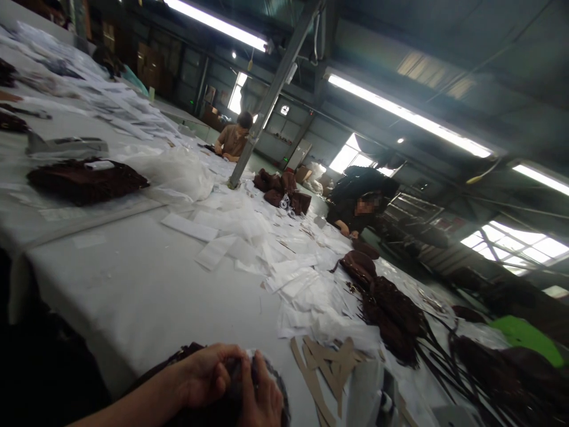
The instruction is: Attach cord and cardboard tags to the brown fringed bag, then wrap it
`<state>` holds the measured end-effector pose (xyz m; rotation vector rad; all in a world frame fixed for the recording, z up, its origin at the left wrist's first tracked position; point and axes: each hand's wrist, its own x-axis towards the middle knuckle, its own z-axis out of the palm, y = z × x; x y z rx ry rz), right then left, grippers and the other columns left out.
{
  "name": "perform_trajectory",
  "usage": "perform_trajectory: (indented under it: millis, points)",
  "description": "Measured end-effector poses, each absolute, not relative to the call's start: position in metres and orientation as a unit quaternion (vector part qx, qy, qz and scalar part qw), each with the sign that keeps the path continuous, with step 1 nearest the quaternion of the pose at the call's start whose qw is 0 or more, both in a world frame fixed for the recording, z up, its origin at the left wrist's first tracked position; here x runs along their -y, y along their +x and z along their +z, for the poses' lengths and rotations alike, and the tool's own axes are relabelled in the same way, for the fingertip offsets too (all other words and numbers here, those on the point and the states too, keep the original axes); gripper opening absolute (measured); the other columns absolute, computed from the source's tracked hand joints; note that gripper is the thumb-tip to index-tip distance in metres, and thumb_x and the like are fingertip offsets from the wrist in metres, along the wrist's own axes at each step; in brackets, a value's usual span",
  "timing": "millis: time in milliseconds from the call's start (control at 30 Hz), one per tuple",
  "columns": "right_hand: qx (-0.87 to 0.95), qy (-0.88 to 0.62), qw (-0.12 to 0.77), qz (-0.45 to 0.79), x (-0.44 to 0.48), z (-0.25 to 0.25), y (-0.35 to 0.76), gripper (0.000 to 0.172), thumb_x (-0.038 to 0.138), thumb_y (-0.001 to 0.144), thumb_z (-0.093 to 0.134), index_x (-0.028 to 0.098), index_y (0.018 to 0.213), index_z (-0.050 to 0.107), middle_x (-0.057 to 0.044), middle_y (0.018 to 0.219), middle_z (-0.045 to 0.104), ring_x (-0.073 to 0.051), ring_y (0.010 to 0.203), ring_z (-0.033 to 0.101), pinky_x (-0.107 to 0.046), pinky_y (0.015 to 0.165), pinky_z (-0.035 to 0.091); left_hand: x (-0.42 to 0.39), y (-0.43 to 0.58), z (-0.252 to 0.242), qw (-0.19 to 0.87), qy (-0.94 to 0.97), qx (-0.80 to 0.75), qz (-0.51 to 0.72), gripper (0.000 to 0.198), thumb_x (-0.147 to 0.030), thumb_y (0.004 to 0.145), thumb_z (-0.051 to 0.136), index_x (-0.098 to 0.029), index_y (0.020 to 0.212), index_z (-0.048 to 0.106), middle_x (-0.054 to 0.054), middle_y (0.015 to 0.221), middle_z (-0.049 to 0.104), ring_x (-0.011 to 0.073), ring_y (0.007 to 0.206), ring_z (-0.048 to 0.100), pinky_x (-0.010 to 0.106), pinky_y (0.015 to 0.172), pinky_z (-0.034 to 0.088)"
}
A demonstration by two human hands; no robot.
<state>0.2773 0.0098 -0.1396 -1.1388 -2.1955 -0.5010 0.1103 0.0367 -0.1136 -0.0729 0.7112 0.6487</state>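
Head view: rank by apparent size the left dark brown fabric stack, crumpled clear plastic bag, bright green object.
1. dark brown fabric stack and crumpled clear plastic bag: look alike, not ranked.
2. bright green object: smallest, partly hidden.

White table (146, 290), scattered paper slips (293, 279), brown fabric pile (84, 181), cardboard strips (324, 362), person in brown (233, 139), person in black (355, 204)

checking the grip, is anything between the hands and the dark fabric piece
Nothing visible does: left hand and right hand both hold the dark fabric piece at the table edge; the cardboard strips lie apart, to its right.
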Motion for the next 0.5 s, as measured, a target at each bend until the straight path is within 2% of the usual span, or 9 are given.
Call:
perform_trajectory:
  millis: [167,300,333,400,500]
  points:
    - [0.819,-0.415,0.389,-0.079,-0.011,-0.136,0.288,0.044,0.012,0.09,0.032,0.024,0.125,0.056,-0.007,0.116,0.067,-0.02,0.104,0.063,-0.032,0.083,0.047,-0.036,0.107,-0.108,0.901,-0.093,-0.281,0.316,0.018,-0.019,0.078,0.063,-0.007,0.066,0.06,0.003,0.051,0.058,0.0017,0.025,0.038,0.01,0.025,0.039]
    - [0.697,-0.546,0.463,-0.047,-0.011,-0.112,0.346,0.035,0.027,0.09,0.041,0.02,0.118,0.061,-0.009,0.107,0.069,-0.021,0.091,0.066,-0.032,0.08,0.048,-0.033,0.108,-0.113,0.888,-0.065,-0.319,0.326,0.019,-0.021,0.076,0.066,-0.004,0.07,0.061,0.006,0.06,0.061,-0.0016,0.026,0.034,0.008,0.024,0.033]
    - [0.646,-0.603,0.466,-0.037,-0.012,-0.104,0.369,0.038,0.036,0.088,0.045,0.018,0.117,0.061,-0.01,0.105,0.07,-0.022,0.088,0.066,-0.031,0.077,0.049,-0.03,0.11,-0.114,0.883,-0.056,-0.326,0.333,0.019,-0.022,0.076,0.066,-0.005,0.069,0.061,0.005,0.06,0.061,-0.0023,0.026,0.033,0.008,0.024,0.032]
    - [0.522,-0.713,0.467,0.01,-0.011,-0.088,0.422,0.056,0.053,0.078,0.052,0.015,0.119,0.061,-0.012,0.107,0.07,-0.025,0.089,0.065,-0.03,0.071,0.051,-0.025,0.112,-0.116,0.877,-0.038,-0.325,0.352,0.02,-0.023,0.076,0.067,-0.007,0.067,0.06,0.003,0.059,0.059,-0.003,0.028,0.03,0.007,0.025,0.029]
    - [0.374,-0.785,0.486,0.084,-0.006,-0.071,0.496,0.072,0.064,0.066,0.054,0.011,0.114,0.064,-0.014,0.115,0.067,-0.029,0.104,0.061,-0.031,0.078,0.051,-0.019,0.113,-0.12,0.876,-0.012,-0.321,0.361,0.019,-0.025,0.074,0.069,-0.009,0.066,0.06,0.001,0.058,0.057,-0.0023,0.029,0.03,0.008,0.025,0.028]
